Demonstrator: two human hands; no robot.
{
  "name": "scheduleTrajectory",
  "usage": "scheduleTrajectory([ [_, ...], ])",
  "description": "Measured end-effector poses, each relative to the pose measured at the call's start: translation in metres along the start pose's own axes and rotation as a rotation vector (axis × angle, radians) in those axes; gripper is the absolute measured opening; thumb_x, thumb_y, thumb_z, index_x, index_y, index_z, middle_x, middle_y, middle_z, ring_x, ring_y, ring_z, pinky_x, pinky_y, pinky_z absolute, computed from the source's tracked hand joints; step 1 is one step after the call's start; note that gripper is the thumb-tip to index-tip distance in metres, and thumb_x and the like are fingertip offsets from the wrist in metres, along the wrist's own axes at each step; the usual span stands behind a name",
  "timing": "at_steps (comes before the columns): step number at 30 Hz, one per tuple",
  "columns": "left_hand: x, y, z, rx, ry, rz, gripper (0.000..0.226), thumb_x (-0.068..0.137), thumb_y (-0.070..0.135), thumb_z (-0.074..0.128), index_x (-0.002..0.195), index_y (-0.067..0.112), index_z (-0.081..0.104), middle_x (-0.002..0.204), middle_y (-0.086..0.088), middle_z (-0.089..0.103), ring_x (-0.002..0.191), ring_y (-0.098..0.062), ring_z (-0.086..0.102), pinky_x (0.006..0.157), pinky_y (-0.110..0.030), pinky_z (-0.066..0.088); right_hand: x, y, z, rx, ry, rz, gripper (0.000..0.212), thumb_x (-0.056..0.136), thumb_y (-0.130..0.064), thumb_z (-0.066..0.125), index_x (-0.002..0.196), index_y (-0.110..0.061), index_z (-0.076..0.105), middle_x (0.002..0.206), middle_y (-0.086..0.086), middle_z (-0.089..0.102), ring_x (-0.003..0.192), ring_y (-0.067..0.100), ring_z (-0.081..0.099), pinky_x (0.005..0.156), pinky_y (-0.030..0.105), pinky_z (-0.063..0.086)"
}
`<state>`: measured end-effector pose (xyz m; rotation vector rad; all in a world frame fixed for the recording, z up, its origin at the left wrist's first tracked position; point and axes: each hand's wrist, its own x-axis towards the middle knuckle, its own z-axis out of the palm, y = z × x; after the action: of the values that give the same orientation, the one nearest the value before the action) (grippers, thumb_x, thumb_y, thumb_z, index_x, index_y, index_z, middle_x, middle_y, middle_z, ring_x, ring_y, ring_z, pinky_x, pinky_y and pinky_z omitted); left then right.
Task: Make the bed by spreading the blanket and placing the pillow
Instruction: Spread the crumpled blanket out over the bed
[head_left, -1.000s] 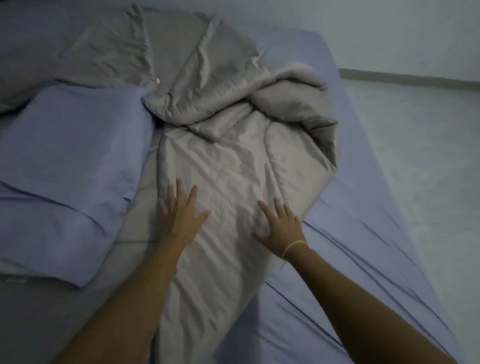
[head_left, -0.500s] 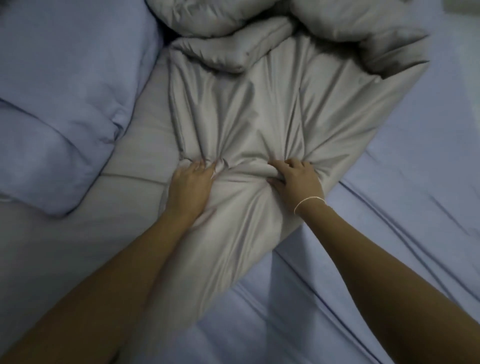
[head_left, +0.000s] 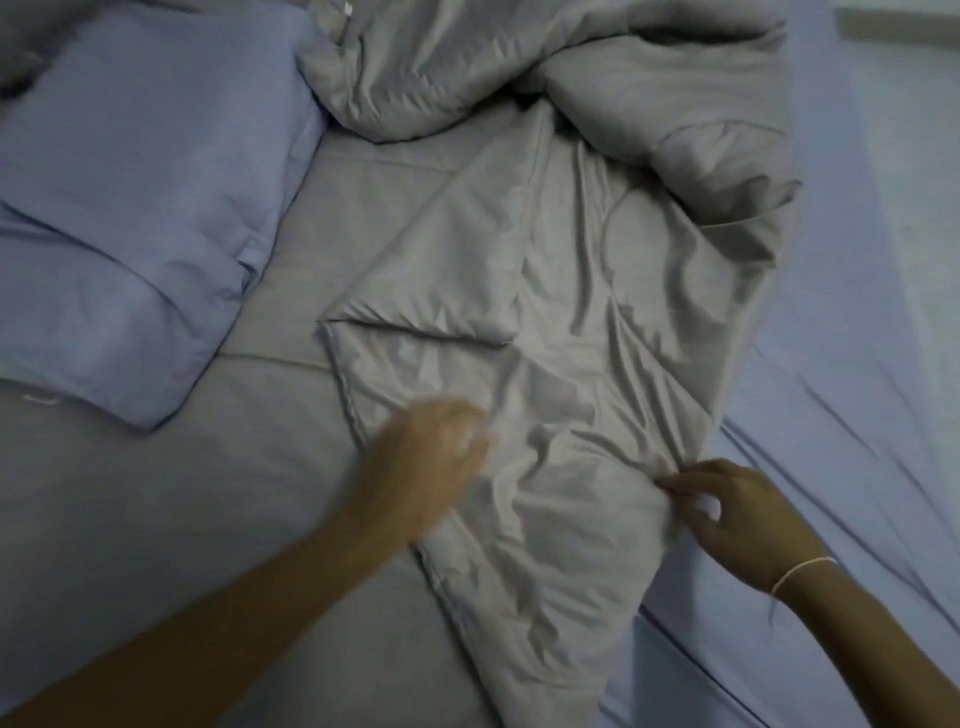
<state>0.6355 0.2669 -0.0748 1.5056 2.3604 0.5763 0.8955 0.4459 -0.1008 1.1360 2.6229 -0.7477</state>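
Observation:
A grey blanket (head_left: 561, 291) lies crumpled down the middle of the bed, bunched in thick folds at the far end. My left hand (head_left: 431, 447) is blurred with motion on the blanket's near left part, fingers curled; whether it holds cloth is unclear. My right hand (head_left: 732, 514), a thin band at its wrist, pinches the blanket's right edge between thumb and fingers. A blue-lilac pillow (head_left: 135, 208) lies on the left side of the bed, apart from both hands.
The blue-lilac bed sheet (head_left: 852, 364) shows wrinkled on the right. A flatter grey layer (head_left: 171, 519) covers the bed at lower left. A strip of pale floor or wall base (head_left: 898, 21) shows at the top right corner.
Both hands had gripped a bunch of blanket side by side. Now they have drawn apart, the right to the blanket's right edge, the left moving fast. The blanket lies wider and looser.

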Motion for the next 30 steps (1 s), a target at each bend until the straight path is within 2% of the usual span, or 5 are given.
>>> scheduleTrajectory([
  [5,0.101,-0.074,-0.027,0.113,0.264,-0.334,0.053,0.093,0.047,0.047,0.137,0.017,0.045,0.153,-0.016,0.029,0.137,-0.036,0.030,0.111,-0.047,0.025,0.055,-0.075,-0.019,0.128,0.273,-0.073,0.041,0.082,-0.024,0.067,0.121,-0.017,0.062,0.114,0.012,0.062,0.102,0.033,0.057,0.091,0.037,0.044],
  [12,0.139,-0.151,-0.003,0.157,-0.062,-0.545,0.092,0.083,0.072,0.040,0.151,0.027,-0.003,0.159,-0.011,-0.014,0.146,-0.035,-0.008,0.112,-0.065,-0.005,0.184,-0.184,-0.002,0.009,0.114,-0.222,0.082,0.083,-0.047,0.062,0.149,-0.037,0.015,0.161,0.003,0.006,0.147,0.035,0.005,0.116,0.057,0.016],
  [16,0.126,-0.168,0.034,0.237,-0.037,-0.489,0.087,0.086,0.070,0.034,0.150,0.026,-0.004,0.160,-0.012,-0.006,0.147,-0.035,-0.003,0.111,-0.066,-0.003,0.220,-0.171,0.041,-0.255,-0.066,-0.157,0.073,0.089,-0.063,0.039,0.149,-0.039,0.006,0.160,-0.010,0.008,0.148,0.030,-0.003,0.114,0.063,0.001],
  [23,0.105,-0.147,0.047,0.327,0.178,-0.236,0.046,0.094,0.032,0.048,0.135,0.013,0.045,0.130,-0.014,0.055,0.114,-0.037,0.051,0.097,-0.048,0.037,0.213,-0.171,0.064,-0.331,0.219,-0.232,0.038,0.093,-0.028,0.047,0.131,-0.024,0.048,0.120,0.009,0.056,0.115,0.035,0.047,0.115,0.048,0.016],
  [30,0.054,-0.064,0.055,-0.061,0.070,-0.050,0.043,0.094,0.040,0.045,0.127,0.013,0.049,0.122,-0.013,0.058,0.108,-0.033,0.057,0.091,-0.042,0.047,0.104,-0.094,0.043,-0.362,0.326,-0.202,0.032,0.090,-0.022,0.047,0.121,-0.026,0.055,0.107,0.009,0.058,0.096,0.034,0.052,0.084,0.042,0.033],
])
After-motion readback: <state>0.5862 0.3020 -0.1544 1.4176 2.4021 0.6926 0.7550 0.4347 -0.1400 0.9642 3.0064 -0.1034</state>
